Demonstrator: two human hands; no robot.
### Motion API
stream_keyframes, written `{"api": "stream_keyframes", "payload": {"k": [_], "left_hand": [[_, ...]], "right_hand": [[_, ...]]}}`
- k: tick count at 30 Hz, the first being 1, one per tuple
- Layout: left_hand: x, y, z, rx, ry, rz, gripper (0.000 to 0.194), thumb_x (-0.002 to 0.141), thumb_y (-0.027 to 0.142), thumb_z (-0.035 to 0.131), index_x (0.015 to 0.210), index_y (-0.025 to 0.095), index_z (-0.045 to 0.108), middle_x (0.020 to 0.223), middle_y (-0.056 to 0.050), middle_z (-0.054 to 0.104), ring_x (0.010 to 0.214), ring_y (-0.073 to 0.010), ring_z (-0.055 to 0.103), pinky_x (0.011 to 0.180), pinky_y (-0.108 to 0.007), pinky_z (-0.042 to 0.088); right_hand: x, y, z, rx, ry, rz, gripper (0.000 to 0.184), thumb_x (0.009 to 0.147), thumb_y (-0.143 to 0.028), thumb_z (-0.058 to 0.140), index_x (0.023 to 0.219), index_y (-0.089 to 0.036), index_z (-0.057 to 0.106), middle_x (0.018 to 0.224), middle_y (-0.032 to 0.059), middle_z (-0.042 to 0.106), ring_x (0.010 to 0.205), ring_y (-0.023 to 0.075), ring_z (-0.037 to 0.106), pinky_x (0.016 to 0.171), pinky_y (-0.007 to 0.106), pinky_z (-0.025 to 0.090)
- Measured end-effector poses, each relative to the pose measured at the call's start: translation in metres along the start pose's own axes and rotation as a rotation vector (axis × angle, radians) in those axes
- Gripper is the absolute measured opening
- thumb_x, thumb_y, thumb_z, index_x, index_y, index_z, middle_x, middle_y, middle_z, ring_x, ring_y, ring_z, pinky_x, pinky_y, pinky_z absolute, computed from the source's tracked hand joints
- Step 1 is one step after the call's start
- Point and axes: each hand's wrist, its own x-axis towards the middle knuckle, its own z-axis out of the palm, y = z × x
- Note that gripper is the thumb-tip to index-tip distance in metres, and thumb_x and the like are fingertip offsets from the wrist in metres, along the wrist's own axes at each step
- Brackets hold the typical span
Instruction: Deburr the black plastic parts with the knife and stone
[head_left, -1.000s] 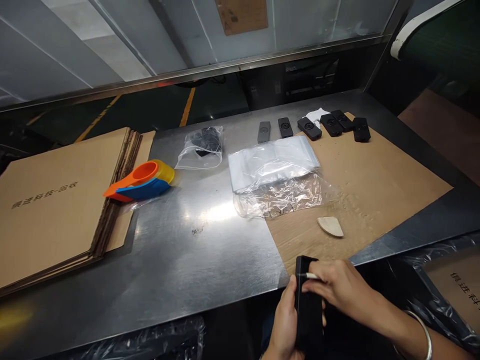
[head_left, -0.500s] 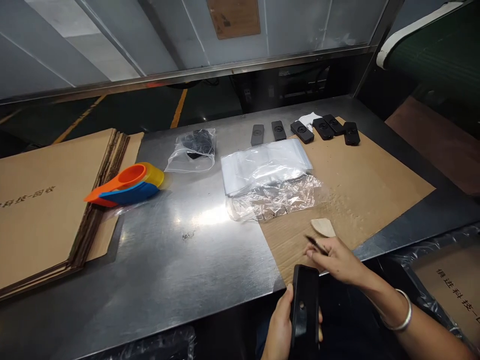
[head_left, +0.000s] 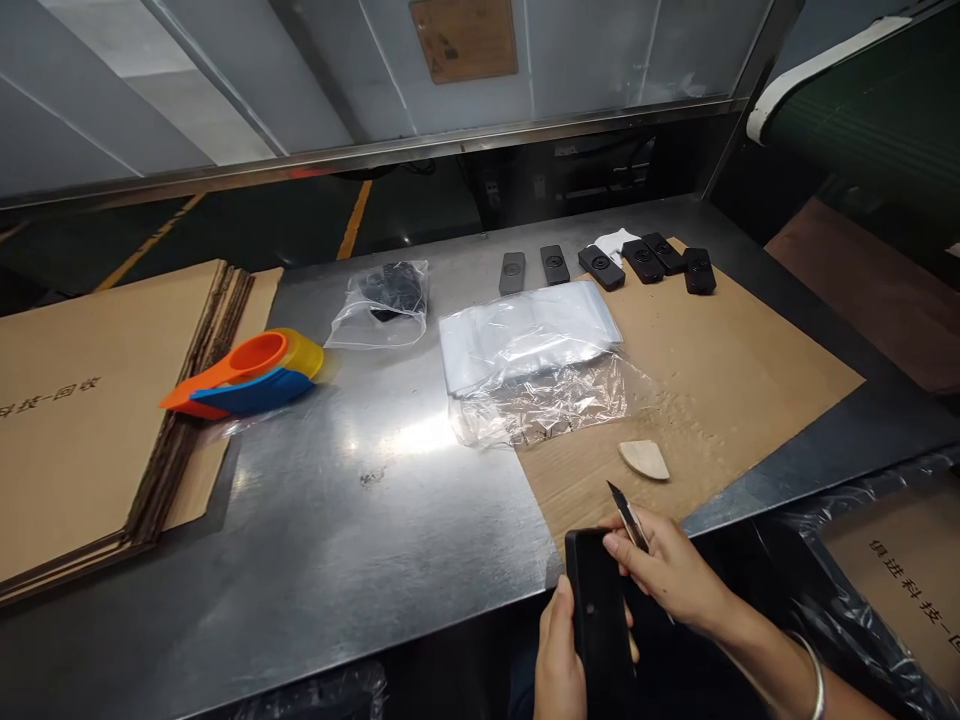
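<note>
My left hand (head_left: pixel 560 655) is wrapped round a long black plastic housing (head_left: pixel 598 625), tilted up at the table's front edge. A small round hole shows in its face. A slim craft knife (head_left: pixel 628 518) is pinched in my right hand (head_left: pixel 671 575), its dark pointed blade aimed up and to the left. The right fingertips are close to the housing's upper right edge; I cannot tell whether they touch it. Just beyond the knife, a pale fan-shaped piece (head_left: pixel 645 460) lies on a cardboard sheet (head_left: pixel 765 360).
Several black devices (head_left: pixel 643 262) line the back of the metal table (head_left: pixel 330 530). Clear plastic bags (head_left: pixel 529 335) lie mid-table, and a zip bag (head_left: pixel 388 295) holds black parts. Orange, blue and yellow plastic pieces (head_left: pixel 247 375) are beside stacked cardboard (head_left: pixel 82 400) at the left.
My right hand has come down and closer to the housing with the knife. The housing has shifted slightly left and turned in my left hand. The view has moved a little.
</note>
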Motion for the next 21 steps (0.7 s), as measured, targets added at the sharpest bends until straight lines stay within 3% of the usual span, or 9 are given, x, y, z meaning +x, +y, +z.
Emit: {"api": "stream_keyframes", "payload": {"k": [5, 10, 13, 15, 18, 21], "left_hand": [[0.003, 0.011, 0.000, -0.205, 0.079, 0.052, 0.044, 0.076, 0.052, 0.057, 0.081, 0.010, 0.067, 0.067, -0.008, 0.065, 0.057, -0.0178, 0.060, 0.056, -0.028, 0.047], [0.007, 0.026, 0.013, -0.287, -0.143, -0.036, 0.058, 0.082, 0.058, 0.042, 0.070, 0.006, 0.065, 0.065, -0.012, 0.062, 0.055, -0.0170, 0.058, 0.055, -0.028, 0.047], [0.010, 0.034, 0.017, -0.308, -0.153, -0.033, 0.054, 0.085, 0.053, 0.040, 0.071, 0.007, 0.065, 0.067, -0.011, 0.063, 0.051, -0.0138, 0.056, 0.049, -0.023, 0.044], [0.013, 0.039, 0.018, -0.297, -0.105, 0.023, 0.048, 0.086, 0.049, 0.041, 0.076, 0.009, 0.066, 0.071, -0.010, 0.066, 0.052, -0.0140, 0.057, 0.048, -0.023, 0.043], [0.017, 0.044, 0.020, -0.241, -0.090, 0.041, 0.049, 0.086, 0.051, 0.040, 0.085, 0.009, 0.065, 0.072, -0.012, 0.068, 0.053, -0.0154, 0.059, 0.049, -0.023, 0.043], [0.024, 0.046, 0.025, -0.188, -0.051, 0.023, 0.055, 0.082, 0.057, 0.042, 0.087, 0.006, 0.063, 0.065, -0.013, 0.067, 0.054, -0.0161, 0.060, 0.056, -0.024, 0.045]], "right_hand": [[-0.021, 0.000, 0.016, 0.116, -0.104, 0.030, 0.048, 0.074, -0.025, 0.061, 0.117, -0.022, 0.041, 0.084, -0.0019, 0.043, 0.067, 0.0108, 0.048, 0.059, 0.022, 0.043], [-0.037, 0.002, 0.022, 0.205, -0.122, 0.128, 0.079, 0.068, -0.030, 0.065, 0.135, -0.022, 0.025, 0.094, 0.0024, 0.043, 0.076, 0.0143, 0.049, 0.066, 0.026, 0.045], [-0.036, 0.005, 0.005, 0.133, -0.104, 0.086, 0.075, 0.074, -0.040, 0.062, 0.138, -0.024, 0.025, 0.094, 0.0029, 0.046, 0.073, 0.0139, 0.050, 0.066, 0.028, 0.045], [-0.029, 0.005, -0.017, -0.022, 0.059, 0.030, 0.063, 0.082, -0.046, 0.053, 0.136, -0.022, 0.030, 0.095, 0.0042, 0.050, 0.082, 0.0169, 0.052, 0.077, 0.031, 0.045], [-0.006, 0.005, -0.058, -0.356, 0.466, -0.027, 0.053, 0.090, -0.050, 0.035, 0.133, -0.019, 0.035, 0.104, 0.0091, 0.055, 0.101, 0.0228, 0.051, 0.090, 0.036, 0.040], [0.029, 0.008, -0.097, -0.734, 0.726, -0.012, 0.050, 0.094, -0.041, 0.021, 0.135, -0.016, 0.034, 0.102, 0.0118, 0.058, 0.096, 0.0241, 0.056, 0.084, 0.036, 0.043]]}}
